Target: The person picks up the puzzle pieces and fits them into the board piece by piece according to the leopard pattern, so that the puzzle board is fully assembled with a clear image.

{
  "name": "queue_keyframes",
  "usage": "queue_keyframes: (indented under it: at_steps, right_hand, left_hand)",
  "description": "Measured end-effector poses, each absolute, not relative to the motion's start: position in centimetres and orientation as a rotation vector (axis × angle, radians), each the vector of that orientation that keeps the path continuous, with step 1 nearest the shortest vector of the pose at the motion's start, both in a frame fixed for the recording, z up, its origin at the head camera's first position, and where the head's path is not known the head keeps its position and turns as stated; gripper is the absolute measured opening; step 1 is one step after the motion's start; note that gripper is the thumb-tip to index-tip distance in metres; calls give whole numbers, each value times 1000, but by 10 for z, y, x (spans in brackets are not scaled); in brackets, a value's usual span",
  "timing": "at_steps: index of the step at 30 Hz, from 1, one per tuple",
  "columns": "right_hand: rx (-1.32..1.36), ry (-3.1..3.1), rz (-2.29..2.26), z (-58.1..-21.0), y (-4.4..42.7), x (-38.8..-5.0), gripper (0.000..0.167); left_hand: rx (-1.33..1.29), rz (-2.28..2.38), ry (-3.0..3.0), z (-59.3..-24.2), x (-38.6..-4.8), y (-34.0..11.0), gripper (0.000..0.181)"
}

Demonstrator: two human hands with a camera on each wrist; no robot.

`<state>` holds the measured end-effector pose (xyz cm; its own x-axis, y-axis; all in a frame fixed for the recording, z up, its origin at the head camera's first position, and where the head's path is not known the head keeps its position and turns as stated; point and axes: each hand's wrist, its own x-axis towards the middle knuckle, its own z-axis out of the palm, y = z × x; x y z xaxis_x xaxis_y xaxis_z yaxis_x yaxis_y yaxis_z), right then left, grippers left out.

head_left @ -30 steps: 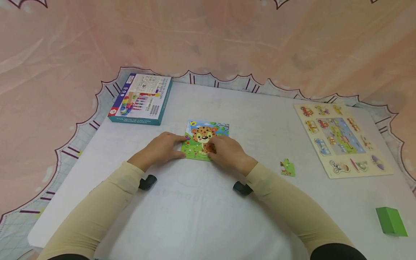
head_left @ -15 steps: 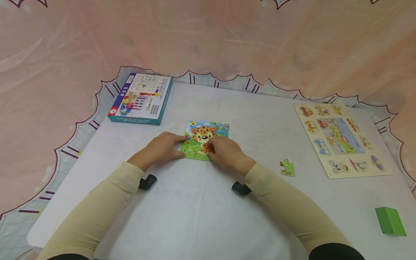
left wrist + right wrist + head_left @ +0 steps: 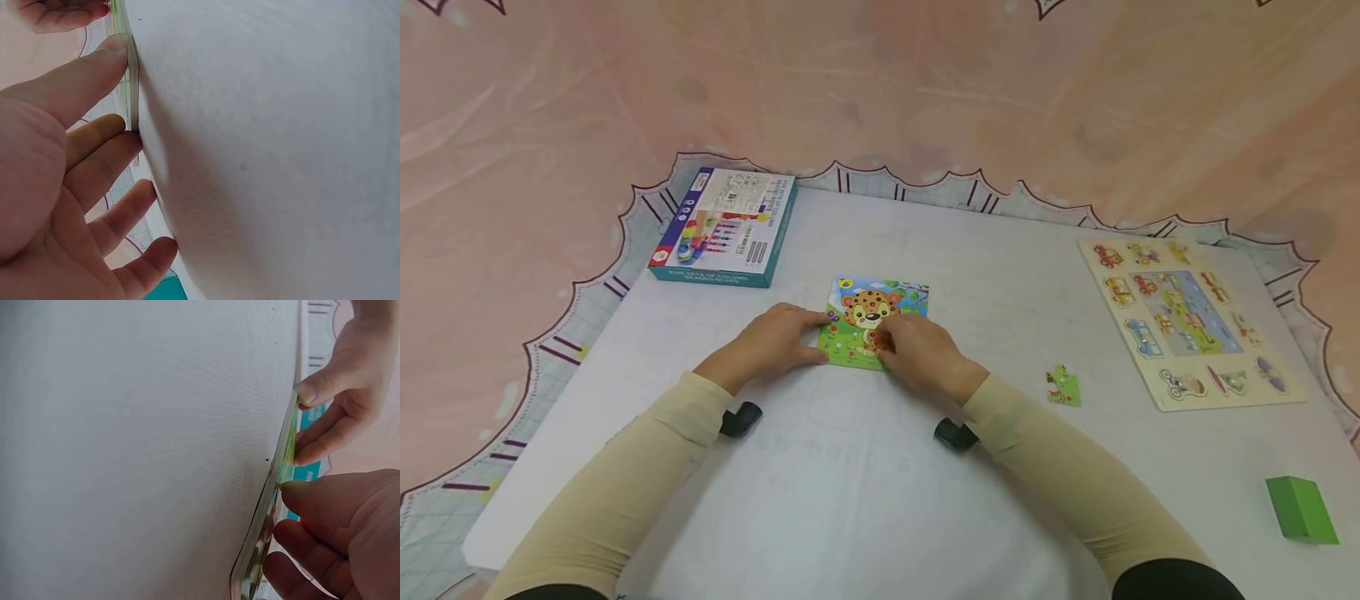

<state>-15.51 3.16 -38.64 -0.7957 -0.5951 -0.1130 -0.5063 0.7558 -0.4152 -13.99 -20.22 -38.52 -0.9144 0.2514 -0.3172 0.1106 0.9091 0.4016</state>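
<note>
A leopard jigsaw puzzle (image 3: 850, 340) in a thin square board lies flat on the white table. My left hand (image 3: 775, 340) rests at the board's left edge, its thumb and index fingertips touching the edge and the other fingers spread loosely. Over the lower right of the picture, my right hand (image 3: 928, 354) has curled fingers and pinches a puzzle piece low against the board; the fingers hide most of it. In the right wrist view, the right thumb (image 3: 306, 490) is down at the puzzle's surface. A loose green puzzle piece (image 3: 1064, 387) lies right of the right hand.
At the back left lies a flat toy box (image 3: 730, 225). A pale wooden picture board (image 3: 1157, 383) lies on the right side, with a green block (image 3: 1302, 510) nearer the front right. A patterned cloth edge (image 3: 940, 187) runs behind the table (image 3: 820, 517).
The right hand has shifted very slightly left over the puzzle's lower right. The left hand, the board and the loose piece stay where they were.
</note>
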Motion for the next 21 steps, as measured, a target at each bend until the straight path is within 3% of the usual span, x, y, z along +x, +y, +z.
queue_keyframes:
  at_steps: [21]
  right_hand:
    - [-949, 2740, -516, -381, 37, -157, 27]
  left_hand:
    - [271, 536, 2714, -386, -141, -202, 65]
